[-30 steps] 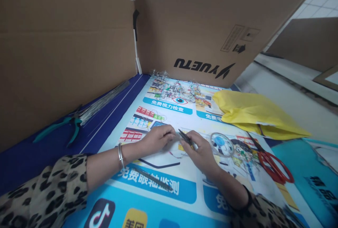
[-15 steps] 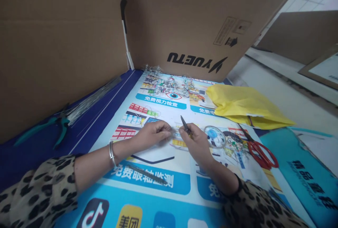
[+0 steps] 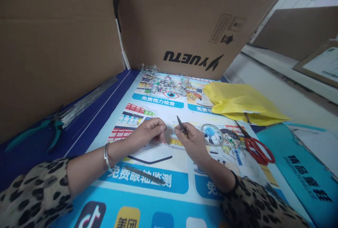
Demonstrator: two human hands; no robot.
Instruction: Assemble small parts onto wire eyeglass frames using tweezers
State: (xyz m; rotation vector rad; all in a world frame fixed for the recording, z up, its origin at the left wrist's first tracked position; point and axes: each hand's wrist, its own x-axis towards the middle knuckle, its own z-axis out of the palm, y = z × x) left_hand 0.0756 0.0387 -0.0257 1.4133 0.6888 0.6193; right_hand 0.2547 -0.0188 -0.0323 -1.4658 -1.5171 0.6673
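Note:
My left hand [image 3: 149, 133] is closed in a pinch over the printed sheet [image 3: 182, 199], its fingertips on a thin, pale wire [image 3: 170, 125]. The wire spans the small gap to my right hand [image 3: 194, 141], whose thumb and fingers also touch it. A dark, pointed hand tool [image 3: 181, 123] sticks up out of my right fist; its lower part is hidden by the fingers. Just right of that hand lies a ring-shaped coil [image 3: 212, 135]. Below my left wrist, a small bundle of thin dark rods [image 3: 145, 175] rests on the sheet.
Red-handled scissors [image 3: 257, 148] and a yellow bag [image 3: 243, 103] lie to the right, near a teal bag [image 3: 298, 164]. Teal-handled pliers [image 3: 52, 133] and a wire bundle [image 3: 87, 99] lie left. Tangled wire pieces [image 3: 169, 83] sit before the cardboard wall [image 3: 185, 20].
The whole view has shifted slightly. My left hand has drawn a little away from the right one, widening the gap where the wire shows. The pointed tool stays in my right hand.

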